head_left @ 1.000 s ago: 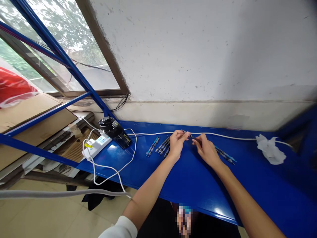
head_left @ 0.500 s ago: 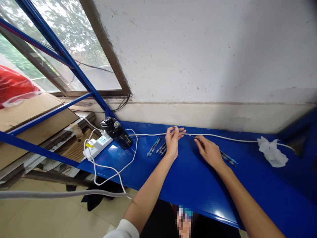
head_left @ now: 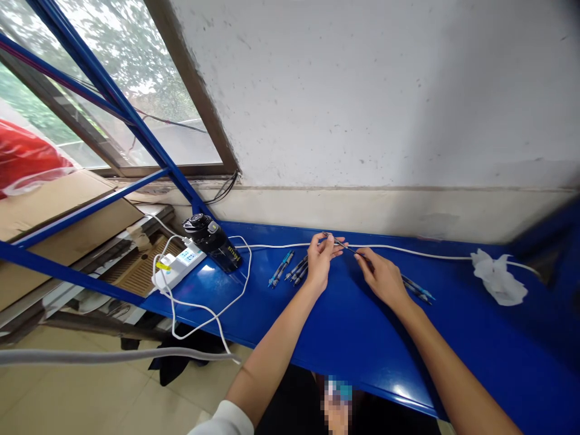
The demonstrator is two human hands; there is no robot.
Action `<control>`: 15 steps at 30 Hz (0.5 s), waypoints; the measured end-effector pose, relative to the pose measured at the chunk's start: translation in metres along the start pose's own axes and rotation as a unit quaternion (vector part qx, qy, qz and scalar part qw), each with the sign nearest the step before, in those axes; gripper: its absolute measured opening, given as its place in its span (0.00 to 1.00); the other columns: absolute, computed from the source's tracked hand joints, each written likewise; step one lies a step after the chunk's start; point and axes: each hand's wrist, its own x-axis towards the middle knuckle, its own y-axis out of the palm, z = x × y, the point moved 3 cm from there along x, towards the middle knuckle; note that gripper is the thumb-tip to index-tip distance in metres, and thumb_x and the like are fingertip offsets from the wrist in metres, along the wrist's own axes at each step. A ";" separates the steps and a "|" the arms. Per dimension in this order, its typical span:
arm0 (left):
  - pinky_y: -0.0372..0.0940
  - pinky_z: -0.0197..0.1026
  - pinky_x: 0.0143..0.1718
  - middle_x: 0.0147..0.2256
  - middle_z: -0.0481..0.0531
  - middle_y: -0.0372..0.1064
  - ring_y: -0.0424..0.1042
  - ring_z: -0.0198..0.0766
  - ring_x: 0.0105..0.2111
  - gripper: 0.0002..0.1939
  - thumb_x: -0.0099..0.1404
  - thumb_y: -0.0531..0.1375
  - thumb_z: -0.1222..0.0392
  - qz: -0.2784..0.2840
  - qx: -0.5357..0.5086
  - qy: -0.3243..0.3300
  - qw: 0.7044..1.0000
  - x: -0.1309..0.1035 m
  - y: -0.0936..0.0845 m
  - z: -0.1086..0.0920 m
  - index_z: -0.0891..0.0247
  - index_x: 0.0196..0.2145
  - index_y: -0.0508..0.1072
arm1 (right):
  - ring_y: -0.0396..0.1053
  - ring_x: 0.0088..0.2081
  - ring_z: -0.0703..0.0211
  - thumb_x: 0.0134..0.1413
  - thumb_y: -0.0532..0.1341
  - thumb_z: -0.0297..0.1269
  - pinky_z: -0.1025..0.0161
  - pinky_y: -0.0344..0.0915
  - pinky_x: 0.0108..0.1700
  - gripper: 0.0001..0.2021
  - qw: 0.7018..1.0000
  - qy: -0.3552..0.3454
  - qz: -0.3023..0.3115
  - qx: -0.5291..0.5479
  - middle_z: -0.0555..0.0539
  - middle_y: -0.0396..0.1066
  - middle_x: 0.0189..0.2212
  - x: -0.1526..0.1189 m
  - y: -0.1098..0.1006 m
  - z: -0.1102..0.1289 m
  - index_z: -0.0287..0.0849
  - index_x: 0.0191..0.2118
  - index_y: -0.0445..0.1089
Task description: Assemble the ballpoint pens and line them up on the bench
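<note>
My left hand (head_left: pixel 321 260) pinches a slim dark pen (head_left: pixel 341 244) over the back of the blue table (head_left: pixel 344 326). The fingers of my right hand (head_left: pixel 380 275) are closed on the other end of the same thin line; whether it is one piece or two pen parts meeting, I cannot tell. Left of my left hand lie several dark pens (head_left: pixel 296 270), partly hidden by it, and blue-and-black pens (head_left: pixel 281 269). More pens (head_left: pixel 417 288) rest beside my right wrist, partly covered by it.
A black bottle (head_left: pixel 215 244) stands at the left end, beside a white power strip (head_left: pixel 181 266) with a looping white cable (head_left: pixel 247 278). That cable runs behind my hands along the wall. Crumpled white tissue (head_left: pixel 498 278) lies at the right. A blue frame post (head_left: pixel 149 142) rises at the left.
My left hand has shifted slightly right, closer to my right hand, and the gap between them has narrowed. My right hand has hardly moved. The pens on the table lie as before.
</note>
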 end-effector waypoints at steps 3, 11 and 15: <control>0.74 0.46 0.46 0.46 0.60 0.84 0.86 0.48 0.43 0.27 0.65 0.71 0.36 0.025 0.012 -0.010 1.000 -0.003 0.004 0.003 0.58 0.48 0.70 | 0.81 0.36 0.49 0.77 0.52 0.49 0.59 0.66 0.35 0.16 1.000 0.005 0.004 0.006 0.45 0.84 0.42 0.000 0.001 -0.001 0.51 0.54 0.74; 0.74 0.44 0.46 0.44 0.57 0.84 0.85 0.46 0.43 0.26 0.65 0.72 0.38 -0.014 -0.018 0.011 1.000 0.002 -0.003 0.003 0.58 0.48 0.70 | 0.79 0.33 0.49 0.74 0.56 0.55 0.59 0.65 0.33 0.18 0.999 0.033 0.008 0.019 0.47 0.82 0.37 0.000 0.002 -0.004 0.50 0.56 0.70; 0.73 0.43 0.48 0.46 0.55 0.84 0.85 0.45 0.46 0.25 0.66 0.72 0.39 -0.054 -0.046 0.027 0.997 0.008 -0.013 -0.003 0.57 0.48 0.68 | 0.78 0.32 0.50 0.74 0.55 0.56 0.59 0.63 0.32 0.18 0.999 0.037 -0.001 0.015 0.47 0.81 0.35 0.000 0.001 -0.005 0.49 0.55 0.69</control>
